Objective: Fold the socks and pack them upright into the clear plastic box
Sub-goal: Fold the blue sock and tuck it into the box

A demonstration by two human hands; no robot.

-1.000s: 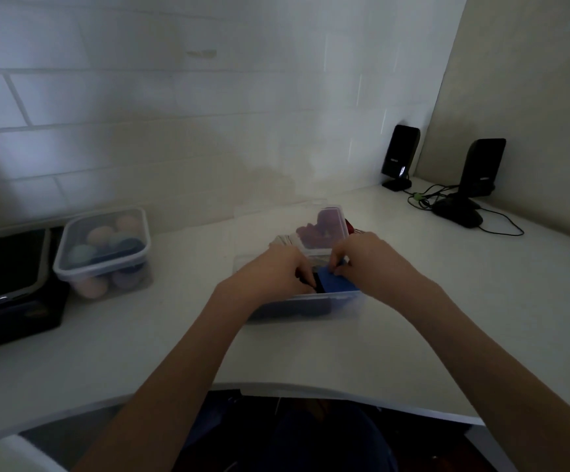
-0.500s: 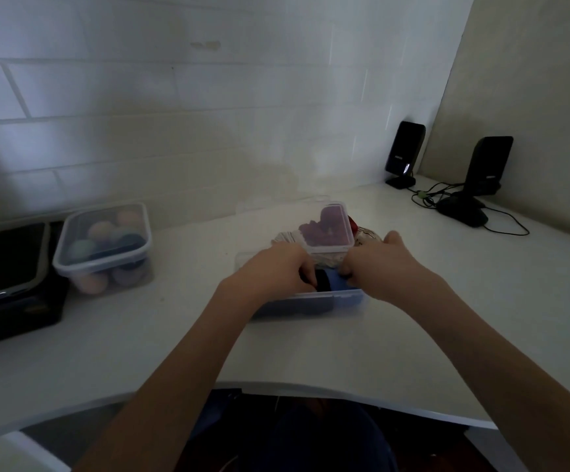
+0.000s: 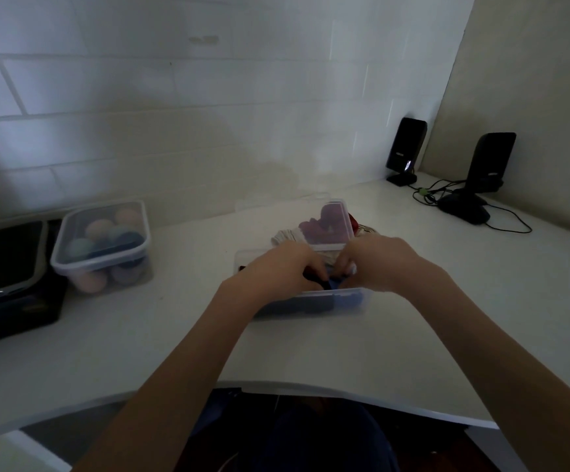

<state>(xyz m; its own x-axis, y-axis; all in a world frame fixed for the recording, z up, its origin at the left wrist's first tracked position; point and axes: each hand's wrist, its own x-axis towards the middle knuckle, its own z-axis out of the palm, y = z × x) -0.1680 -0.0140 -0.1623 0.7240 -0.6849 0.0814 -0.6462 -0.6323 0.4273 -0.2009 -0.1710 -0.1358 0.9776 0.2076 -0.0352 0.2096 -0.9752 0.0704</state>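
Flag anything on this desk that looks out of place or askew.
Little stands out. A clear lid lies loosely over the loose socks behind the clear plastic box, tilted rather than flat. Both hands are busy inside the box; nothing looks spilled or damaged.

You see a clear plastic box (image 3: 311, 303), smooth and a bit cloudy, with soft blue and dark cloth socks (image 3: 336, 284) inside. Your table (image 3: 447, 301) looks white, smooth and matt. The wall (image 3: 208, 97) is smooth white tile. The lidded tub (image 3: 101, 245) is clear plastic too. The two speakers (image 3: 406, 148) look like black plastic, partly shiny.
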